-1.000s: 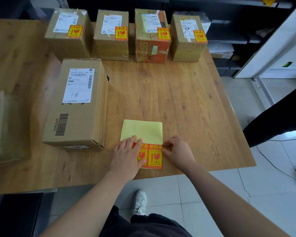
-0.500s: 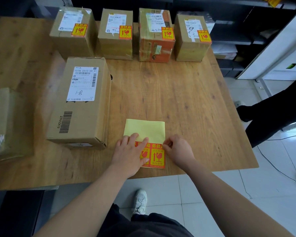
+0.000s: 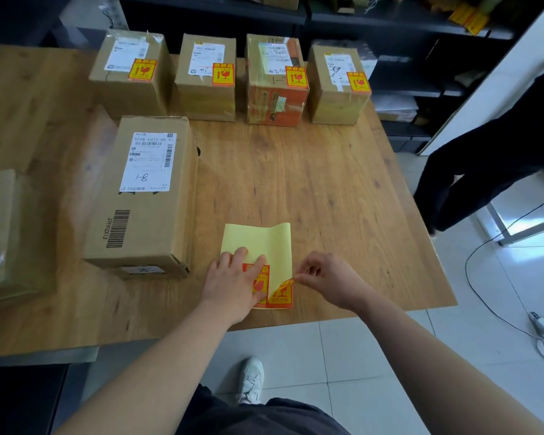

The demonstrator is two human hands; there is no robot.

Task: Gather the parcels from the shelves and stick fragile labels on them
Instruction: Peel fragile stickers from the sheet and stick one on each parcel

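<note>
The hands work at the near edge of the bench [image 3: 321,183]. The left hand [image 3: 233,284] lies flat with straight fingers, pressing down the yellow backing sheet [image 3: 258,241] and partly covering the left label [image 3: 259,279] on it. The right hand [image 3: 330,277] has its fingers curled, thumb and forefinger pinching the upper corner of the right fragile label [image 3: 281,295].

Half a second ago both labels lay flat on the sheet and the right fingers only picked at its edge. Now that corner is lifted and folded over, so yellow backing shows where it sat, and the sheet's far right corner has curled up from the bench. I judge the peel has started and the label is only partly free.

Just beyond the left hand stands the large parcel [image 3: 142,196], with a shipping slip but no fragile label; it is the likely target. Another parcel [image 3: 0,233] sits at the left edge, and no fragile label shows on it. Along the far side, four parcels [image 3: 206,76] stand in a row, each already labelled, in front of the dark shelves [image 3: 390,29].
</note>
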